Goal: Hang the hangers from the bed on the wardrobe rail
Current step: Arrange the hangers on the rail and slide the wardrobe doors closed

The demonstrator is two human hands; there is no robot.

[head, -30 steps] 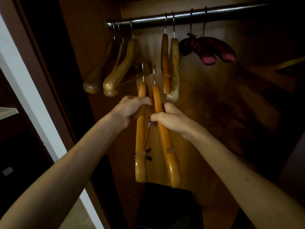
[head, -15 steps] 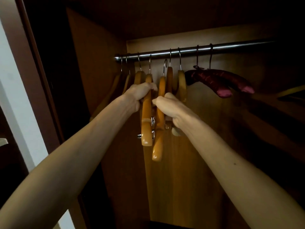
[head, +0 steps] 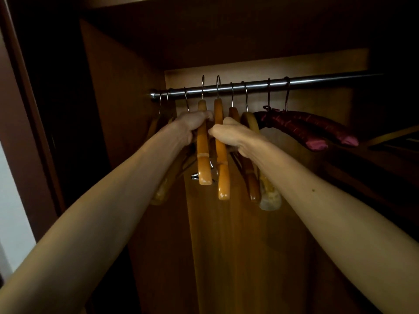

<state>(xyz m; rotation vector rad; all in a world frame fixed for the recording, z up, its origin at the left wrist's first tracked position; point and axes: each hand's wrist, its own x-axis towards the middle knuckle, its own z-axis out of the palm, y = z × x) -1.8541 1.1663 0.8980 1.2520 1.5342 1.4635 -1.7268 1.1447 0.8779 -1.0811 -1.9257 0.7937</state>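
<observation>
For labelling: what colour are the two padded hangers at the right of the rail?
Dark maroon padded hangers, satin-like sheen; head view.

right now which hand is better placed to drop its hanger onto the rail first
Either, narrowly the left. The left hand grips the left hanger and the right hand the right hanger; both hooks reach above the rail, in gaps between hung hangers.

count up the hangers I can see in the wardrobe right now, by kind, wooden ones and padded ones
Wooden hangers: 7, counting by hooks: three at the left, two held, two beside them
Padded purple hangers: 2
Total: 9
</observation>
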